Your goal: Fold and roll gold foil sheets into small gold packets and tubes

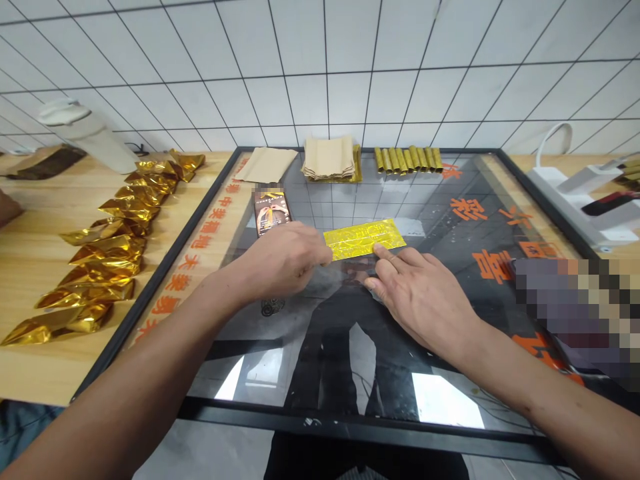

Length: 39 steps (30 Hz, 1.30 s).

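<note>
A flat rectangle of shiny gold foil paper [365,238] lies on the glass panel in front of me. My left hand [287,259] is closed, with thumb and fingertips at the paper's left end. My right hand [417,287] has its index finger stretched onto the paper's lower right edge, thumb apart and other fingers loosely bent. Just beyond my left hand is a small dark printed packet [271,210], partly covered by the hand. At the panel's far side are a stack of brown paper sheets [329,159] over gold ones, and a row of rolled gold tubes [409,160].
Crumpled gold foil pieces [107,257] line the wooden table at left, near a white tumbler [93,133]. More brown paper [267,165] lies at the panel's back left. A white power strip [575,200] stands at right. A black frame [370,430] edges the glass.
</note>
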Each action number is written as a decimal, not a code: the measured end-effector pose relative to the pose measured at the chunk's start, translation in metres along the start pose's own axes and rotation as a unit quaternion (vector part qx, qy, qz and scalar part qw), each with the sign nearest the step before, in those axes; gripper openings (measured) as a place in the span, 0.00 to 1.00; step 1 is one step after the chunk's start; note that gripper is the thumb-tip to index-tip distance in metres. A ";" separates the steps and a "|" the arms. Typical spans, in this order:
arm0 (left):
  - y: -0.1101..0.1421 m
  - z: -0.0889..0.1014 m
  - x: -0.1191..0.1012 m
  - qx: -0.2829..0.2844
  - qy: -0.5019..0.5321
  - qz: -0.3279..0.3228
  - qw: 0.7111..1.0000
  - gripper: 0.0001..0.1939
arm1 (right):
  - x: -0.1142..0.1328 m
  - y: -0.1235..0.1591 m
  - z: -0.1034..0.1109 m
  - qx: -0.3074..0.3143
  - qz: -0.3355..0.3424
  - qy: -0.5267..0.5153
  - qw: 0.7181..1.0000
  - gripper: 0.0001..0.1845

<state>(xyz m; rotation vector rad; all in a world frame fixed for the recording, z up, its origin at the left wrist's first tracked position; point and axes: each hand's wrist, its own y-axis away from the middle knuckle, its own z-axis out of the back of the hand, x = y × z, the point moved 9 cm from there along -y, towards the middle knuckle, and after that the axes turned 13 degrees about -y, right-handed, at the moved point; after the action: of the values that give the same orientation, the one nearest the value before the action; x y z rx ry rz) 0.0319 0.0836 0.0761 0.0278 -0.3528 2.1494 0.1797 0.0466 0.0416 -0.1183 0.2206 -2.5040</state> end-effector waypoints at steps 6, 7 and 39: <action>-0.004 -0.011 -0.025 -0.025 -0.002 -0.050 0.998 0.16 | 0.001 0.000 0.002 -0.008 -0.001 0.007 1.000 0.21; -0.004 -0.014 -0.030 -0.028 0.002 -0.063 0.998 0.17 | 0.001 0.000 0.002 -0.007 -0.001 0.008 1.000 0.20; -0.007 -0.034 -0.049 0.030 -0.004 -0.045 0.999 0.14 | 0.017 0.000 0.000 0.003 0.032 0.006 0.999 0.21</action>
<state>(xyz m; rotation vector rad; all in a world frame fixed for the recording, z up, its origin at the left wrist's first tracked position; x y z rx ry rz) 0.0693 0.0568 0.0373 0.0856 -0.2872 2.0708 0.1659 0.0371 0.0420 -0.0923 0.2181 -2.4427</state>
